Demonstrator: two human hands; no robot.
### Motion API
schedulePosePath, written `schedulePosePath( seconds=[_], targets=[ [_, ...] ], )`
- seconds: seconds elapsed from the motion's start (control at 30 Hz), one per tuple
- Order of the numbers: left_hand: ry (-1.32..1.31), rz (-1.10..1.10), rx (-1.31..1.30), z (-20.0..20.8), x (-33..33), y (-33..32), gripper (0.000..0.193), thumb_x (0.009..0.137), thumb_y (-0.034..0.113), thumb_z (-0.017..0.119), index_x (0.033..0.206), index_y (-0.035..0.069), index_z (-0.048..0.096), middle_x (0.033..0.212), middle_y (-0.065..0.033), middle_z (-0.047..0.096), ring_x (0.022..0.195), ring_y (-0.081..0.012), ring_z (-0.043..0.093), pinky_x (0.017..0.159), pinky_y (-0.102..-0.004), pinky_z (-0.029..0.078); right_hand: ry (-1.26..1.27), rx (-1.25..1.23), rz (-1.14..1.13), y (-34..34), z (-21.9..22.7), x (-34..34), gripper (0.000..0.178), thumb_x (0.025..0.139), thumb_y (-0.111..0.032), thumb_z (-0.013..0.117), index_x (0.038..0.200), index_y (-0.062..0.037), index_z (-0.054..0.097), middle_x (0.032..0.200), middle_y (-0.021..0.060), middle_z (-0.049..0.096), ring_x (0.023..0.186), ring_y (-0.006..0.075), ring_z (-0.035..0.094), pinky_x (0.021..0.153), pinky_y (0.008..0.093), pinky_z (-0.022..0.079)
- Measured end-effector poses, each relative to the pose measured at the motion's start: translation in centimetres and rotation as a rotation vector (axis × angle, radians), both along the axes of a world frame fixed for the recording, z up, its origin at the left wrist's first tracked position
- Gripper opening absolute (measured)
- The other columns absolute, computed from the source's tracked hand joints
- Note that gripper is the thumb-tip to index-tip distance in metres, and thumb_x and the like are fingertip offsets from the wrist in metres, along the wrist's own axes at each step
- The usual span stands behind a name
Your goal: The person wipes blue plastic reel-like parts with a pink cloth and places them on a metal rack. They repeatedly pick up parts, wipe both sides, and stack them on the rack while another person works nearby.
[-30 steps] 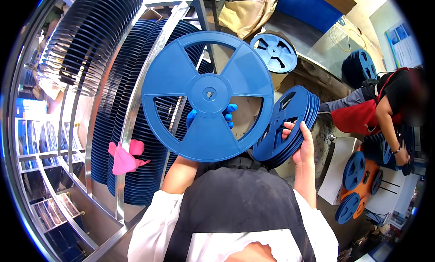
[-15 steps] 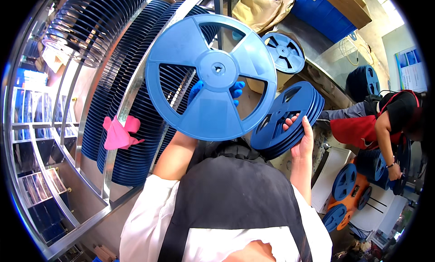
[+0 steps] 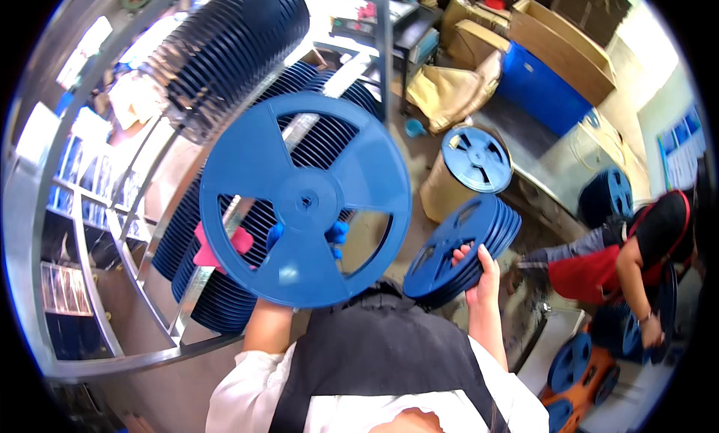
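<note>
In my left hand (image 3: 339,238) is a large blue plastic reel (image 3: 305,189), its spoked face toward me and tilted. Blue-covered fingers show behind its cut-outs; the rest of the hand is hidden behind the reel. My bare right hand (image 3: 484,277) grips a stack of several similar blue reels (image 3: 464,246) at its near right edge, with fingertips through an opening in the top one. The stack is tilted and stands apart from the large reel, to its right.
A metal rack (image 3: 176,317) with rows of dark blue reels (image 3: 221,302) and a pink cloth (image 3: 225,249) stands left. Ahead is a tan drum (image 3: 438,189) topped by a blue reel (image 3: 477,159). A blue bin (image 3: 543,88) lies beyond. At right a person in a red apron (image 3: 584,276) handles reels.
The view has tilted, showing more of the far area. Both hands keep their reels; the large reel and the stack now appear lower and farther left in the picture.
</note>
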State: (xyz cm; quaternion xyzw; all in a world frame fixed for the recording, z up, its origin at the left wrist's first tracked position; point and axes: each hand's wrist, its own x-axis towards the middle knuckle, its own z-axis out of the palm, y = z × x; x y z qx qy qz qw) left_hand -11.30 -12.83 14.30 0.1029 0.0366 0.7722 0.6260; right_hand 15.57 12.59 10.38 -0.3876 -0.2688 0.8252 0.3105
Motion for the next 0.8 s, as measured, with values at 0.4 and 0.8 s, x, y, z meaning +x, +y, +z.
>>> schedulePosePath(
  seconds=[0.4, 0.8],
  targets=[
    [0.445, 0.901, -0.518, 11.0, -6.1, -19.5, 0.043, 0.096, 0.036, 0.051, 0.125, 0.005, 0.053, 0.106, -0.0142, 0.064, 0.091, -0.0252, 0.064, 0.075, -0.0365, 0.055, 0.031, -0.016, 0.082, 1.4, -3.9, -6.4, 0.028, 0.085, -0.025, 0.068, 0.096, -0.002, 0.058, 0.086, 0.0139, 0.067, 0.075, 0.0276, 0.067, 0.066, 0.0416, 0.057],
    [0.696, 1.062, -1.211, 12.3, -36.0, -16.9, 0.053, 0.08, 0.057, 0.063, 0.123, 0.027, 0.058, 0.121, -0.0092, 0.06, 0.098, -0.0275, 0.061, 0.083, -0.0596, 0.045, -0.05, 0.023, 0.006, -0.7, -2.9, -9.6, 0.027, 0.083, -0.016, 0.058, 0.104, -0.0002, 0.052, 0.089, 0.0167, 0.065, 0.075, 0.0297, 0.067, 0.066, 0.0425, 0.056]
  ],
)
